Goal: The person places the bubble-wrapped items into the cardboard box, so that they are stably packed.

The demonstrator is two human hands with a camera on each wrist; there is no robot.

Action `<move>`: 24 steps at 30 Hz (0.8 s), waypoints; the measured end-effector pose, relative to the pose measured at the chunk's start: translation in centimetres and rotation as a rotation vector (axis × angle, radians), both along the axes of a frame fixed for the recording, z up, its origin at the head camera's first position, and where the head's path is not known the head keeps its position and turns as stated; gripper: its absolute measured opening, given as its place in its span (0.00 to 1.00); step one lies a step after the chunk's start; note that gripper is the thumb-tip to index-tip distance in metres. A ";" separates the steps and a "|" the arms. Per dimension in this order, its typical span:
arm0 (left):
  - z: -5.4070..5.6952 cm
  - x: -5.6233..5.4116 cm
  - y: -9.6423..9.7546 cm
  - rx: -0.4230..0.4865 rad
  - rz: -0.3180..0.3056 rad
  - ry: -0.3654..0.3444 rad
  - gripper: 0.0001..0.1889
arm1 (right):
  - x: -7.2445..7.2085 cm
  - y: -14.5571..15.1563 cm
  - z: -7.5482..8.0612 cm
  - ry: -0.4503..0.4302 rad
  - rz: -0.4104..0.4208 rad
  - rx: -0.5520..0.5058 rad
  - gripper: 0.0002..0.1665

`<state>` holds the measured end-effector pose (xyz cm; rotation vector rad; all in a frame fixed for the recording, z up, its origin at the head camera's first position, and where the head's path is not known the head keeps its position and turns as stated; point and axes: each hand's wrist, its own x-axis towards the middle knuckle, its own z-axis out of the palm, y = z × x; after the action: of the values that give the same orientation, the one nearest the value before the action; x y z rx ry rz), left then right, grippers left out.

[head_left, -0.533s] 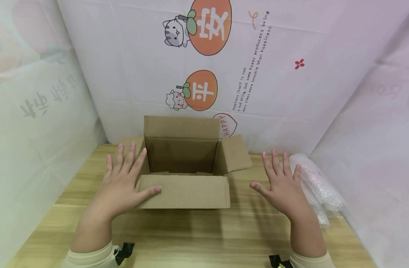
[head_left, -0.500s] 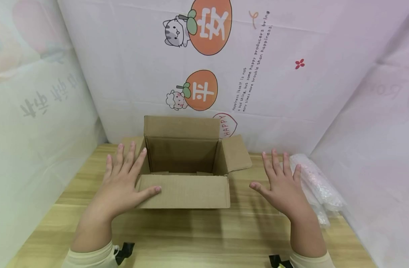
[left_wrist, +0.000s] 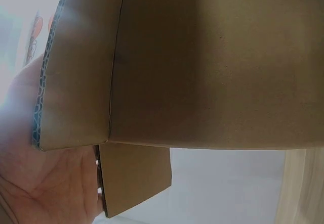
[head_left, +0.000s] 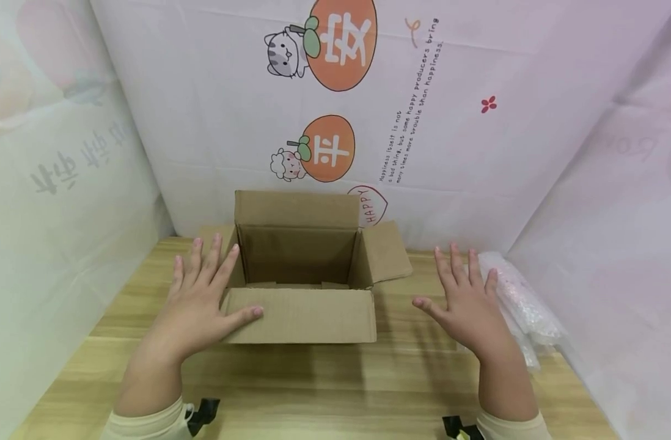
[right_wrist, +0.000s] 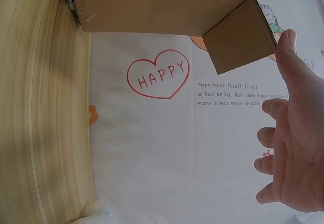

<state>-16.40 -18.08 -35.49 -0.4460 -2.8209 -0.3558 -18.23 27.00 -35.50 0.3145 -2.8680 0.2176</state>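
1. Watching the head feed, I have the cardboard box on the wooden table, just before the printed backdrop, its mouth facing up.
2. I see its flaps folded away from the mouth: the back flap upright, the right flap out sideways, the front flap hanging toward the person, the left one partly hidden.
3. The left hand is at the box's left side, fingers straight and spread, gripping nothing. From above, its thumb overlaps the front flap; I cannot tell whether it touches.
4. My left wrist feed shows the palm partly hidden behind cardboard.
5. The right hand is empty, fingers spread, between the box and the clear bubble wrap. From above, it overlaps part of that wrap; I cannot confirm contact.
6. In my right wrist feed, the thumb appears just beside a flap's corner, and a red heart reading "HAPPY" shows on the backdrop.
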 end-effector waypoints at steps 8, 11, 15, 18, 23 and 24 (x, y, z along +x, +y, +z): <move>0.4 0.2 -1.1 0.005 -0.018 -0.039 0.56 | -0.1 0.6 0.5 0.023 -0.017 -0.016 0.60; 0.6 0.1 -1.5 0.005 -0.020 -0.048 0.55 | -0.1 1.1 0.7 0.031 -0.029 -0.029 0.61; 0.9 0.1 -2.2 0.034 -0.015 -0.090 0.57 | 0.0 2.1 0.9 0.031 -0.045 -0.044 0.60; 1.3 0.3 -2.6 0.067 -0.011 -0.140 0.60 | 0.3 3.0 1.0 0.023 -0.065 -0.059 0.59; 1.7 0.4 -3.1 0.083 -0.021 -0.198 0.64 | 0.7 4.9 1.3 -0.001 -0.094 -0.093 0.60; 1.7 0.4 -3.2 0.083 -0.023 -0.206 0.64 | 0.7 5.2 1.4 -0.003 -0.096 -0.094 0.60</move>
<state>-15.99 -21.25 -33.79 -0.4478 -2.9866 -0.5512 -17.51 32.24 -34.06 0.1582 -2.8561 0.3332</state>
